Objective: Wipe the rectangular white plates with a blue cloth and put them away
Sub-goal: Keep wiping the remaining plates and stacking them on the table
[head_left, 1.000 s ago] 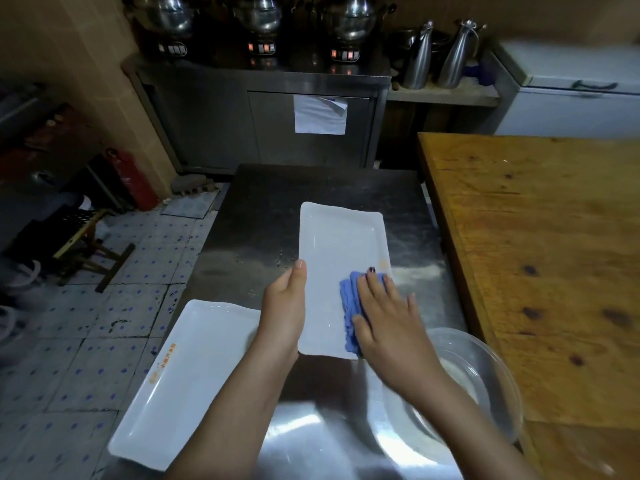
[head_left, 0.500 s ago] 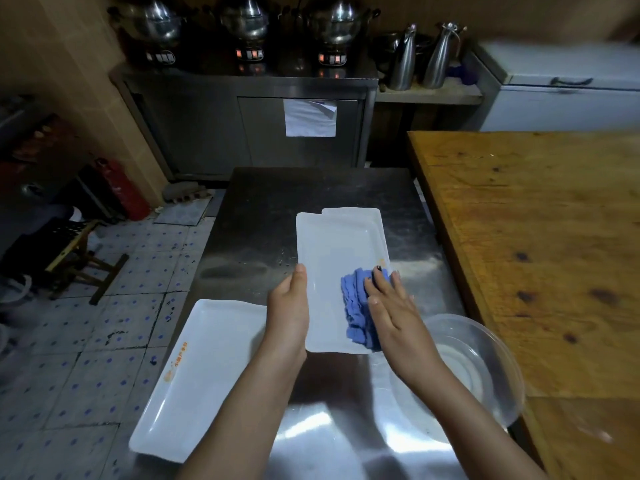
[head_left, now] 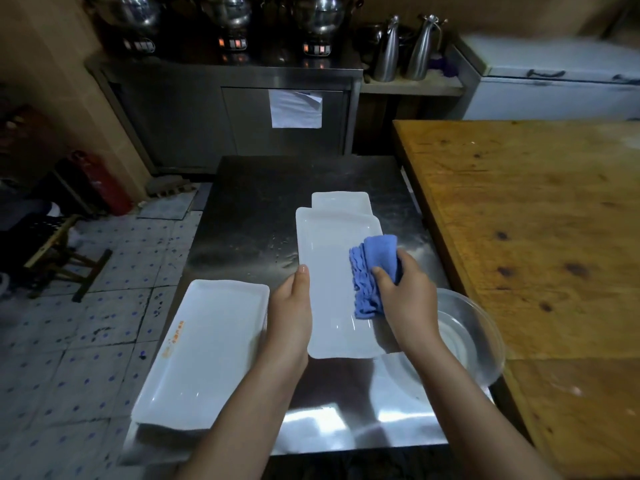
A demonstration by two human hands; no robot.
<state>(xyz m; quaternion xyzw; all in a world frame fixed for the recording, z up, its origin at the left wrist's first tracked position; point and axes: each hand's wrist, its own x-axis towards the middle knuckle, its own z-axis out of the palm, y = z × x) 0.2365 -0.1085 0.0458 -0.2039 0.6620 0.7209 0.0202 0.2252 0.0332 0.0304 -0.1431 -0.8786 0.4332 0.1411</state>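
Observation:
A rectangular white plate point(head_left: 329, 271) is lifted off a second white plate point(head_left: 341, 201) that lies under it on the steel table point(head_left: 256, 216). My left hand point(head_left: 291, 313) holds the top plate by its left edge, thumb on the rim. My right hand point(head_left: 408, 296) grips a bunched blue cloth point(head_left: 372, 271) against the plate's right edge. A stack of white plates point(head_left: 204, 351) sits at the table's front left corner, partly over the edge.
A clear glass bowl point(head_left: 478, 344) stands at the table's right edge beside my right arm. A large wooden table point(head_left: 540, 237) adjoins on the right. Steel cabinet point(head_left: 225, 112) with cookers and two metal jugs point(head_left: 405, 50) at the back. Tiled floor point(head_left: 86, 323) lies to the left.
The top plate has been lifted and pulled toward me, uncovering another plate beneath. My right hand went from pressing the cloth flat to gripping it at the plate's right edge.

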